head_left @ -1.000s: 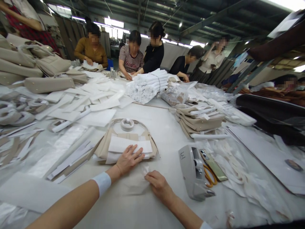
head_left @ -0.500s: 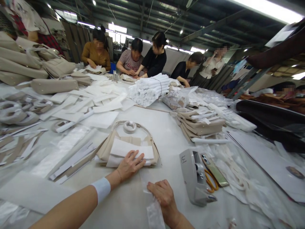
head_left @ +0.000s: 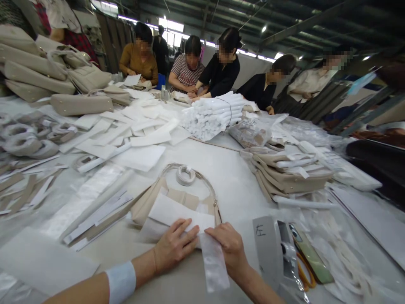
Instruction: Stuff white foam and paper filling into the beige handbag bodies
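A beige handbag (head_left: 144, 204) lies on the table in front of me, its handle arched away from me. A folded white packing sheet (head_left: 182, 213) rests across it. My left hand (head_left: 177, 245) lies with its fingers stretched out on the sheet and holds nothing. Close beside it, my right hand (head_left: 230, 245) pinches the upper end of a translucent plastic strip (head_left: 213, 264) at the bag's near right corner. The lower part of the strip hangs toward me. Within the handle's arch sits a coiled strap (head_left: 185, 175). Whether the strip touches the bag, I cannot tell.
To the right are a grey tape dispenser (head_left: 267, 236), orange-handled scissors (head_left: 305, 272) and a green phone (head_left: 311, 253). Stacked beige bags (head_left: 291, 179) lie beyond. White sheets (head_left: 139, 158) and rolled white tubes (head_left: 211, 116) cover the far side, where several people work.
My right hand has moved up and right with the plastic strip, to the bag's near edge. My left hand has shifted slightly right and nearer. The camera view has turned left.
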A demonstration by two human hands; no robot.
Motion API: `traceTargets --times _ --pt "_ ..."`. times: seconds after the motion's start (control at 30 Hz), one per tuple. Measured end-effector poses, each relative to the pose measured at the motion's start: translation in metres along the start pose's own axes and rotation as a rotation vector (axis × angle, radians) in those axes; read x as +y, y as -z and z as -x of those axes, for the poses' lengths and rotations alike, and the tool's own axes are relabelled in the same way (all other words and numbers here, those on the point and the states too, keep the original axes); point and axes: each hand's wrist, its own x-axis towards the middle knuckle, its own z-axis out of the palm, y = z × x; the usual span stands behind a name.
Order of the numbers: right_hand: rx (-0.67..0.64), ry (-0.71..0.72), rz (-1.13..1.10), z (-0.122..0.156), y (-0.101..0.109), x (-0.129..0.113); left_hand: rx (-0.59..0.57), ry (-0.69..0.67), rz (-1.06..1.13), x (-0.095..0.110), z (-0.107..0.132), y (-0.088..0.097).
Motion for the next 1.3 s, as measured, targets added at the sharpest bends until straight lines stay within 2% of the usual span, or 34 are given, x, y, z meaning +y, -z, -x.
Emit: traceTargets --times 0.13,0.2,0.33,0.47,0.53,0.67,0.8,0.9,1.03,1.2,1.3 --pt "-0.075 -0.168 -0.127 -0.012 -0.019 0.039 -0.093 0.123 0.156 0.006 -0.009 0.012" --pt "-0.127 -0.303 -0.224 -0.012 -0.028 0.054 -0.053 0.236 0.214 0.011 -0.015 0.012" --pt "-0.193 -0.513 -0.345 -0.019 -0.038 0.070 0.103 0.404 0.235 0.017 -0.028 0.001" --pt "-0.217 -0.623 -0.250 -0.043 -0.037 0.075 0.094 0.453 0.214 0.018 -0.035 -0.010" --pt "-0.281 -0.597 -0.140 -0.056 -0.033 0.078 0.094 0.453 0.195 0.017 -0.036 -0.012" --pt "-0.423 -0.440 0.051 -0.080 -0.025 0.090 0.125 0.443 0.187 0.016 -0.039 -0.014" --pt "-0.557 -0.298 -0.025 -0.093 -0.029 0.109 0.150 0.429 0.165 0.014 -0.043 -0.012" --pt "-0.655 -0.255 -0.108 -0.093 -0.040 0.118 0.113 0.408 0.116 0.011 -0.047 -0.009" --pt "-0.606 -0.282 -0.092 -0.083 -0.049 0.122 -0.007 0.377 0.018 0.007 -0.051 -0.003" --pt "-0.546 -0.383 -0.175 -0.074 -0.045 0.124 -0.241 0.215 0.024 0.000 -0.052 0.007" --pt "-0.560 -0.474 -0.213 -0.073 -0.038 0.126 -0.241 0.188 0.032 -0.004 -0.052 0.009"
